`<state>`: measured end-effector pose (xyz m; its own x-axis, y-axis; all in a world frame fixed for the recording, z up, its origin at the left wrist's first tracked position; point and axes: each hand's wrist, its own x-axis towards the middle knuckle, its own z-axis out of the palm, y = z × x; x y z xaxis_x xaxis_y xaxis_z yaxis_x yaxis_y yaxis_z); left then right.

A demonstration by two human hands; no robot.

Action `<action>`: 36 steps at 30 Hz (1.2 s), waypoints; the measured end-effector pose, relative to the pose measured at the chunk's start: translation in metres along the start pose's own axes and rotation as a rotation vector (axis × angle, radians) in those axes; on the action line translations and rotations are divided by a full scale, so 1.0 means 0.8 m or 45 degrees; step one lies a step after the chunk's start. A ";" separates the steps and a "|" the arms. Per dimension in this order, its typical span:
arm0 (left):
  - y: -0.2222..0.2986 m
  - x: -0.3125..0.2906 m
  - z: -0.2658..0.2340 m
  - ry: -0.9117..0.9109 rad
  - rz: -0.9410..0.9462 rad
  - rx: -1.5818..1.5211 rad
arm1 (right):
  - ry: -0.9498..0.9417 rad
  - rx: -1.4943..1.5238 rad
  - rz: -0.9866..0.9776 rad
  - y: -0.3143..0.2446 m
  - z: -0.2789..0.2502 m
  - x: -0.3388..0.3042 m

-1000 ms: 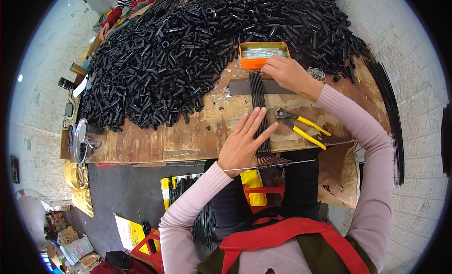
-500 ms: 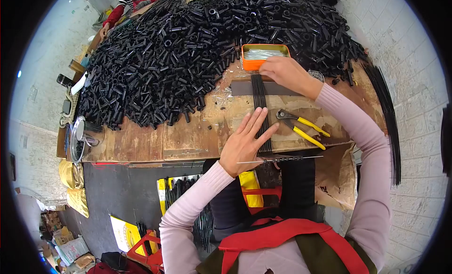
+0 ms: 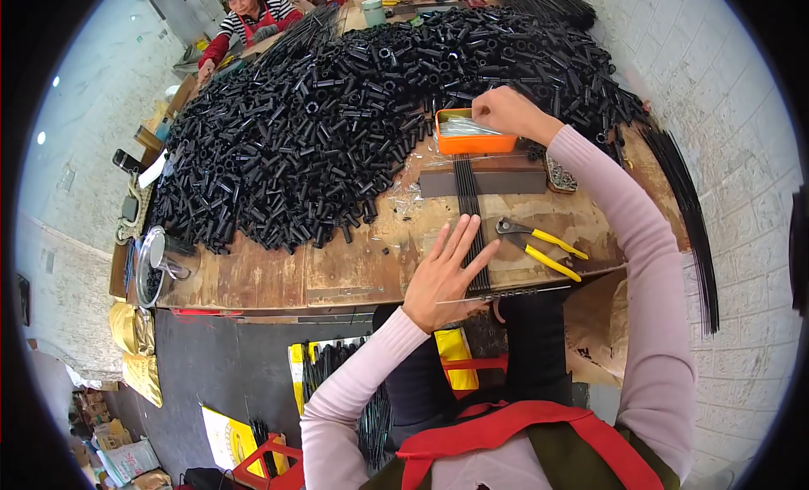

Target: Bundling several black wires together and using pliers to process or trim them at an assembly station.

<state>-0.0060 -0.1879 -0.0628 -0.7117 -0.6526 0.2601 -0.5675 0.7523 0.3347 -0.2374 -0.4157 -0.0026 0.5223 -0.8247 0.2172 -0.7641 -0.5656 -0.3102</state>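
At the near edge of the worn wooden table (image 3: 278, 275), the left hand (image 3: 442, 275) lies flat, fingers (image 3: 459, 237) spread and straight, palm down on a bundle of thin black rods (image 3: 468, 208) that runs away from the person across the boards. The fingertips press the near part of the bundle; nothing is pinched.

Beyond the left hand, the rods cross a flat grey rectangular block (image 3: 510, 182) lying crosswise. Just past that block sits a shallow orange rectangular tray (image 3: 474, 136) with thin silvery pieces inside. The right hand (image 3: 506, 111) is at the tray's far right corner, fingers curled together at its rim; whether they grip anything cannot be told.

Right of the rod bundle, near the left hand, a pair of pliers with yellow handles (image 3: 539, 246) lies on the table, jaws toward the rods. A small patterned metal piece (image 3: 560, 174) lies beside the block's right end.

Left of and beyond the tray, a big heap of short black plastic tubes (image 3: 337, 119) covers most of the table. Long black rods (image 3: 687, 212) hang off the right edge. Below the table, left of the person's knees, a yellow flat package (image 3: 223, 439) lies on the floor.
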 end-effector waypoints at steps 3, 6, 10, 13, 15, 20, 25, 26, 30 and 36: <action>0.001 -0.002 0.007 0.031 0.042 0.172 | 0.327 -0.114 -0.272 -0.024 -0.014 -0.037; 0.006 -0.011 0.005 0.064 0.114 0.192 | 0.179 -0.182 -0.267 -0.038 -0.002 -0.081; -0.001 -0.015 0.018 0.140 0.161 0.222 | 0.077 -0.239 -0.290 -0.034 0.022 -0.120; 0.003 -0.012 0.013 0.089 0.143 0.217 | 0.079 -0.210 -0.282 -0.033 0.019 -0.131; 0.006 -0.011 0.012 0.080 0.132 0.199 | 0.099 -0.188 -0.305 -0.029 0.020 -0.133; 0.009 -0.011 0.012 0.066 0.111 0.178 | 0.123 -0.179 -0.311 -0.027 0.021 -0.134; 0.009 -0.010 0.012 0.039 0.097 0.199 | 0.086 -0.242 -0.298 -0.029 0.020 -0.131; 0.009 -0.010 0.011 0.040 0.098 0.198 | 0.085 -0.244 -0.297 -0.028 0.020 -0.131; 0.008 -0.010 0.010 0.049 0.105 0.192 | 0.080 -0.233 -0.307 -0.025 0.020 -0.131; 0.006 -0.011 0.012 0.060 0.117 0.186 | 0.075 -0.235 -0.344 -0.031 0.021 -0.125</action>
<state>-0.0066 -0.1774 -0.0723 -0.7450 -0.5816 0.3265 -0.5577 0.8117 0.1735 -0.2646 -0.3191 -0.0326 0.6967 -0.6402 0.3237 -0.6595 -0.7491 -0.0622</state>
